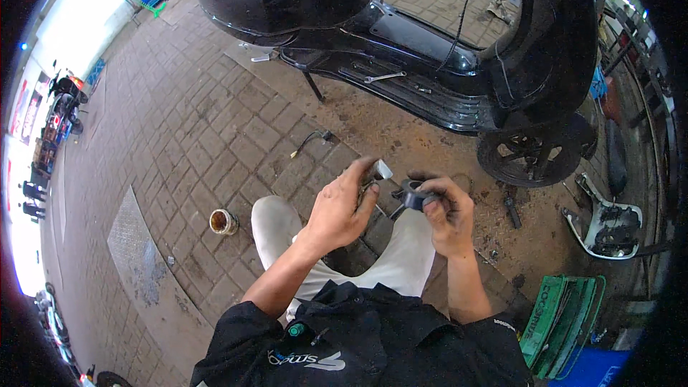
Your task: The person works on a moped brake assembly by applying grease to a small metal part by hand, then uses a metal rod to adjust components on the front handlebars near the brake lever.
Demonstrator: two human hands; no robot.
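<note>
Standing beyond the hands point(338, 206) point(451, 218), a black scooter point(430, 46) bears a wrench point(385, 78)

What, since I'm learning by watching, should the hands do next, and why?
Perhaps hold the small pale piece steady in the left hand while the right hand turns the black round piece slightly: both are held up, close together.

White glare washes out the left wall point(107, 18); the floor point(208, 125) is softly lit, the scooter point(416, 32) glints, and straight edges bend toward black corners.
</note>
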